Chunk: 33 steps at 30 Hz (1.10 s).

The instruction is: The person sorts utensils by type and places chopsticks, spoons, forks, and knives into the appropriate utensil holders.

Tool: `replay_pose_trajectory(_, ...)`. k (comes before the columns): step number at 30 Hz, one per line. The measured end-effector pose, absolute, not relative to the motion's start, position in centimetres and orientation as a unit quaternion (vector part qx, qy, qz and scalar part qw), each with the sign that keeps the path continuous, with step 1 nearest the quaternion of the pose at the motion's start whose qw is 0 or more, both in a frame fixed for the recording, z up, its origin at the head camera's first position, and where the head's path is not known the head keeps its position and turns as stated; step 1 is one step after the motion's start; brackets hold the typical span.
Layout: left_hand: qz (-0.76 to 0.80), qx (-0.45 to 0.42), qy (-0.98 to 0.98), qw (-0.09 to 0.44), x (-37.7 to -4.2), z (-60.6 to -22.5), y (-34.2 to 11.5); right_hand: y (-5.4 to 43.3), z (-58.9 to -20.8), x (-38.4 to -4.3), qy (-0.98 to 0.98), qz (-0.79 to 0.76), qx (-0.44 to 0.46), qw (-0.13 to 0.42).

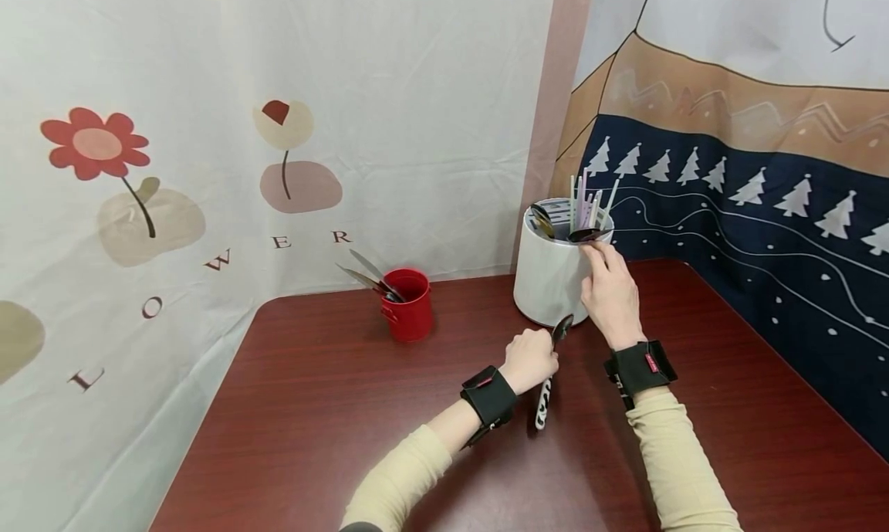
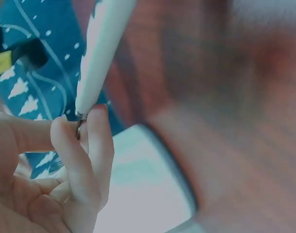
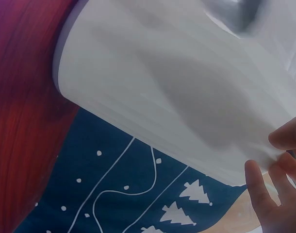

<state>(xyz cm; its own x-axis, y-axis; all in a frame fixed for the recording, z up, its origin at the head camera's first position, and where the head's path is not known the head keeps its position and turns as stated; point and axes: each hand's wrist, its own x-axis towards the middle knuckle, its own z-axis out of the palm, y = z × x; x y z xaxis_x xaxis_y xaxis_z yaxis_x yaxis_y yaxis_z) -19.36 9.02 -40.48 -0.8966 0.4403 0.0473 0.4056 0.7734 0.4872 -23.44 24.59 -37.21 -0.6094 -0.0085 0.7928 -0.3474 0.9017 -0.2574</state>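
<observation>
My left hand (image 1: 530, 360) pinches a spoon (image 1: 544, 403) near the neck. Its dark bowl points up and its black-and-white patterned handle hangs toward the table; in the left wrist view the handle (image 2: 102, 53) rises from my fingertips. At the front rim of a tall white utensil holder (image 1: 549, 285), my right hand (image 1: 613, 296) pinches a dark spoon (image 1: 586, 235) whose bowl shows just above the fingertips. The right wrist view shows my fingers (image 3: 257, 189) at the white wall, with only a dark sliver of the spoon between thumb and fingers.
Another spoon (image 1: 542, 221) and several pale straws (image 1: 582, 200) stand in the white holder. To the left, a small red bucket (image 1: 408, 308) holds knives (image 1: 368, 276) leaning left. Behind the dark red table (image 1: 333, 408) hang printed cloths (image 1: 430, 130).
</observation>
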Motion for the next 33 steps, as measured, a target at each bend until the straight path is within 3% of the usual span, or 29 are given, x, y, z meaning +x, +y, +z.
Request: replay_pose_trajectory(33, 0.367, 0.258, 0.831, -0.329, -22.8, -29.8, 7.0, 24.6, -37.2, -23.4, -0.879, 0.191, 0.101, 0.425)
